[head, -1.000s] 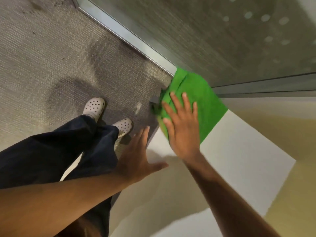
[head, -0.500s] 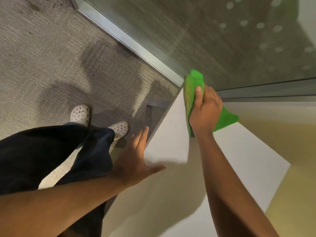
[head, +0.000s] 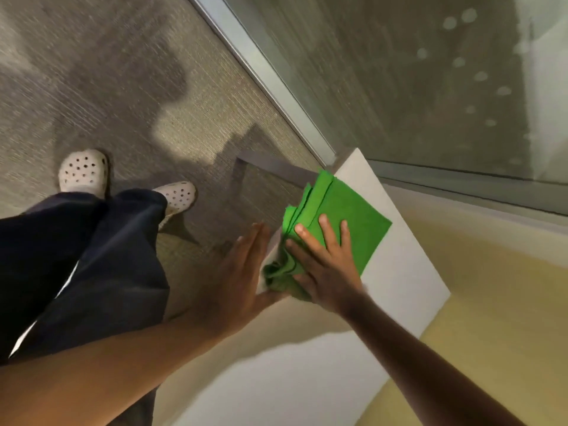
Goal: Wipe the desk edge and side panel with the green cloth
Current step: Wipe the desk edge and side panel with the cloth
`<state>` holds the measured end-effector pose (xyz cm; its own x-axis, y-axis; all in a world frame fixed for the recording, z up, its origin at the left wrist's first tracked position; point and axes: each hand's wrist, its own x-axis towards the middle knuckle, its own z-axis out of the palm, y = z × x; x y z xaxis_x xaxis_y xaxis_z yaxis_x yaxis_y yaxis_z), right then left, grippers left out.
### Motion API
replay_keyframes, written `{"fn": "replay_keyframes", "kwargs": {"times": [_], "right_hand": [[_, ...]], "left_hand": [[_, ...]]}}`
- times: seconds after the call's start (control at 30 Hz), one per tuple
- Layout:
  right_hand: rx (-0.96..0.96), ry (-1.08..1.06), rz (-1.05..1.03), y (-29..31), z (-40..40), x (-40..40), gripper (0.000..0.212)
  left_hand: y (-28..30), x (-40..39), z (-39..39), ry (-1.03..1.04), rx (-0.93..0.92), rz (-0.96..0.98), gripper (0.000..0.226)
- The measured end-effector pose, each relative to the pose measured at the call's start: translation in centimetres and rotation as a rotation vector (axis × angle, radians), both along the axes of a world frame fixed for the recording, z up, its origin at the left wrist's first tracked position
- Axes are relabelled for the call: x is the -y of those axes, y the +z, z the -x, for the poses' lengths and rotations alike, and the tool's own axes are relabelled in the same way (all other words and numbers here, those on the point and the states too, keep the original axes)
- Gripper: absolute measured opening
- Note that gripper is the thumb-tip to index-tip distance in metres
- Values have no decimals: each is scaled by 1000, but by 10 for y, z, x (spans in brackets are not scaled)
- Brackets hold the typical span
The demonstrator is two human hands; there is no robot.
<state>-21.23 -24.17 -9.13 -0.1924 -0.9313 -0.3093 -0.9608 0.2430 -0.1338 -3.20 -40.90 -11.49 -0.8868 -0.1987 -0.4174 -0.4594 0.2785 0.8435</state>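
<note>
A folded green cloth (head: 344, 210) lies on the white desk (head: 405, 272) at its left edge, its lower part bunched over the edge. My right hand (head: 325, 262) presses flat on the cloth with the fingers spread. My left hand (head: 242, 272) rests flat against the desk's left side, fingers straight and together, thumb under the edge next to the bunched cloth. It holds nothing. The side panel below the edge is hidden from this angle.
A glass partition (head: 399, 87) with a metal frame (head: 264, 72) runs along the desk's far end. Grey carpet (head: 107, 87) lies to the left, where my legs in dark trousers (head: 76, 256) and two white perforated clogs (head: 83, 170) stand.
My right hand has brought the cloth from the far corner back towards me along the left edge and now lies flat on it. The left hand has closed in on the desk side.
</note>
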Motion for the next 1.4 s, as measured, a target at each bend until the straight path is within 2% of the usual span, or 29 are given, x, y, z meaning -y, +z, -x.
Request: {"fn": "replay_keyframes", "kwargs": {"times": [0.13,0.3,0.37,0.5,0.57,0.63,0.77,0.87,0.93,0.97,1.03,1.17,1.2,1.3,1.4], "right_hand": [[-41,324,-16,1,33,33,57],[45,402,18,-3,73,82,48],[13,304,69,1,99,89,46],[-48,-160,105,5,137,103,57],[-69,-262,94,5,132,106,61],[-104,-168,69,5,115,100,56],[-31,224,15,3,60,78,50],[-10,362,-6,3,58,82,50],[-23,401,-12,3,81,93,57],[-43,353,-3,4,94,99,61],[-67,102,44,4,119,108,64],[106,-709,126,-5,131,103,51],[85,-802,143,-6,125,93,51],[-32,-860,188,3,103,42,44],[-115,-942,149,10,93,9,52]], "left_hand": [[10,0,-2,1,-81,171,104],[10,4,0,10,-92,177,108],[8,3,-2,-18,-94,203,108],[4,1,-3,-40,-84,228,108],[1,0,-4,-28,-89,218,108],[-1,-2,-5,-33,-90,217,109],[-7,-8,-5,33,-122,183,108],[-9,-11,-5,85,-167,180,109],[-11,-12,-6,80,-172,182,110],[-12,-12,-7,73,-161,185,110],[-12,-13,-7,50,-137,177,110],[-11,-11,-8,29,-136,150,106],[-10,-10,-8,21,-137,141,106],[-8,-8,-8,10,-139,133,105],[-8,-8,-6,22,-148,138,104]]}}
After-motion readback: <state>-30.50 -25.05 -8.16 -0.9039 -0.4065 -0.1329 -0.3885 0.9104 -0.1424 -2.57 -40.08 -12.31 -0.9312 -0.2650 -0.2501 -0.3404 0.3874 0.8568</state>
